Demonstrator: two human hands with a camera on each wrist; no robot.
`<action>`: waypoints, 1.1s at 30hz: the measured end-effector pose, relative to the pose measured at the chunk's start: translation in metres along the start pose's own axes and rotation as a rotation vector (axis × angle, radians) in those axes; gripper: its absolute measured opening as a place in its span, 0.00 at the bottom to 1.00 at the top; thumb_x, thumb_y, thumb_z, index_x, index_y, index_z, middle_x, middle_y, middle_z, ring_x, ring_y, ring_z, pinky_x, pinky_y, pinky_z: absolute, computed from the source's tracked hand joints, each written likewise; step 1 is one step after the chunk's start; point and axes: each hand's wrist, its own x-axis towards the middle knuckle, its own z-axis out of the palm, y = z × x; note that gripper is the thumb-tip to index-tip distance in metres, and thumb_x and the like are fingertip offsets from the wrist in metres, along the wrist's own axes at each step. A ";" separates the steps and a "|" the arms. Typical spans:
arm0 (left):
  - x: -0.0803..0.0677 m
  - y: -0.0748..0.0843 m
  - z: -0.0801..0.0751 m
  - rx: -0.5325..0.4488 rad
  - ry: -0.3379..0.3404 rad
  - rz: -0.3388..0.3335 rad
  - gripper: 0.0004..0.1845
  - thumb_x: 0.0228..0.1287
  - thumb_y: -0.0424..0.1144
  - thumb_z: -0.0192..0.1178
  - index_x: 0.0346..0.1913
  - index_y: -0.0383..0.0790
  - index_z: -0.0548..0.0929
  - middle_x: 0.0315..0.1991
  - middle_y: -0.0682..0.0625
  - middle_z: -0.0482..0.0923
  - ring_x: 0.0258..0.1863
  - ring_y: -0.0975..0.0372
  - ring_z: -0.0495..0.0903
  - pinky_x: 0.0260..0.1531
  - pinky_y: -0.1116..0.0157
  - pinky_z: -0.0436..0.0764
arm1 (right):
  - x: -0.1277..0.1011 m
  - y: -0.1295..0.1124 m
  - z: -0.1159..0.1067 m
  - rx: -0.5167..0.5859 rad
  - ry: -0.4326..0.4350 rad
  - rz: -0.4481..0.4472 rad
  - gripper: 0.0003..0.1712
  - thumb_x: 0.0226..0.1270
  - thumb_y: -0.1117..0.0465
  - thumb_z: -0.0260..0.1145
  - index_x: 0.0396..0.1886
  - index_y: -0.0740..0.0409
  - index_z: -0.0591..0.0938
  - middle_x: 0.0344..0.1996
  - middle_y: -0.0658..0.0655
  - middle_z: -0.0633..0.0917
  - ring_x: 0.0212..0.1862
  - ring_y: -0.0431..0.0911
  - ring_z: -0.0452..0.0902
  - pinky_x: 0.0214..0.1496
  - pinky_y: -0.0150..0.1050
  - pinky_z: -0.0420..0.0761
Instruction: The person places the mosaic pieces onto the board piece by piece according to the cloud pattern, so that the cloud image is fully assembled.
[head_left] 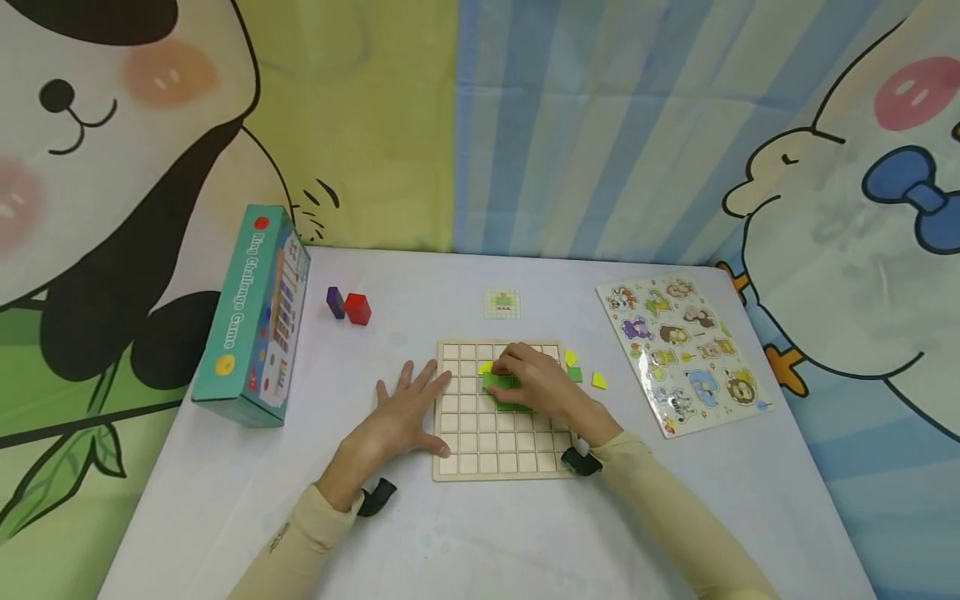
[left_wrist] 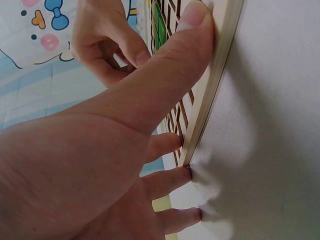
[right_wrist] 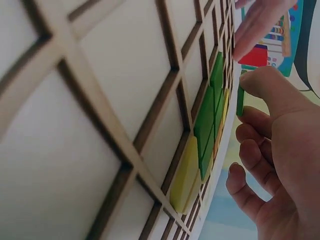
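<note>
A wooden grid board lies on the table, with green tiles and yellow tiles set in some of its squares. My left hand spreads its fingers along the board's left side; in the left wrist view the thumb touches the frame. Over the upper middle of the grid is my right hand. It pinches a small green tile between thumb and forefinger, held just off the board. In the head view the right hand hides part of the tiles beneath it.
Loose yellow pieces and a green piece lie by the board's right edge. A small pattern card lies behind it. Red block, purple block and a game box stand left; an animal sheet lies right.
</note>
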 end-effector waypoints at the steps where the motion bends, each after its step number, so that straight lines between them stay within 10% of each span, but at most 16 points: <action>1: 0.000 0.000 0.000 0.002 -0.003 0.001 0.64 0.41 0.53 0.83 0.81 0.46 0.56 0.84 0.42 0.41 0.81 0.37 0.34 0.66 0.22 0.37 | 0.000 -0.001 0.001 -0.004 -0.011 0.009 0.15 0.61 0.51 0.77 0.41 0.55 0.87 0.40 0.48 0.82 0.41 0.39 0.78 0.43 0.35 0.82; 33: -0.001 0.002 -0.003 -0.018 0.000 0.001 0.64 0.40 0.51 0.84 0.81 0.44 0.57 0.83 0.41 0.42 0.81 0.36 0.34 0.65 0.22 0.37 | -0.040 0.026 -0.022 -0.029 0.089 0.108 0.17 0.59 0.54 0.78 0.44 0.58 0.88 0.43 0.54 0.83 0.42 0.45 0.79 0.40 0.40 0.84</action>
